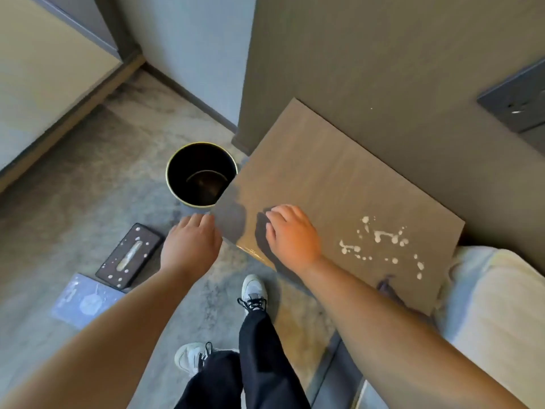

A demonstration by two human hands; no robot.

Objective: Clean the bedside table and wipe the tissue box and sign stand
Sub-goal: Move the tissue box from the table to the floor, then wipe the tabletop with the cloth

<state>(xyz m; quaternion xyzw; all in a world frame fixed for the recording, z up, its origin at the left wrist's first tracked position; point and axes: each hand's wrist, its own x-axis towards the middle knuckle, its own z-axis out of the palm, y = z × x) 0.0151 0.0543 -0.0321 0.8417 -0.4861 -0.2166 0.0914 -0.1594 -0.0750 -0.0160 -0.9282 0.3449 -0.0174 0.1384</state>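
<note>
The grey-brown bedside table point(324, 178) fills the middle right, with white splatter spots point(380, 240) on its near right part. My right hand point(292, 234) lies palm down on the table's near left area, fingers curled, nothing visible in it. My left hand point(191, 243) hovers just off the table's left corner, cupped below the edge, holding nothing that I can see. On the carpet to the left lies a dark tissue box point(128, 256) speckled with white. Beside it lies a flat bluish sign stand point(85, 299), also spotted.
A round black waste bin point(177, 184) with a gold rim stands on the carpet against the table's left edge. A socket panel point(516, 101) sits on the wall behind. A white bed point(495, 305) borders the table on the right. My feet point(253, 293) stand on the carpet below.
</note>
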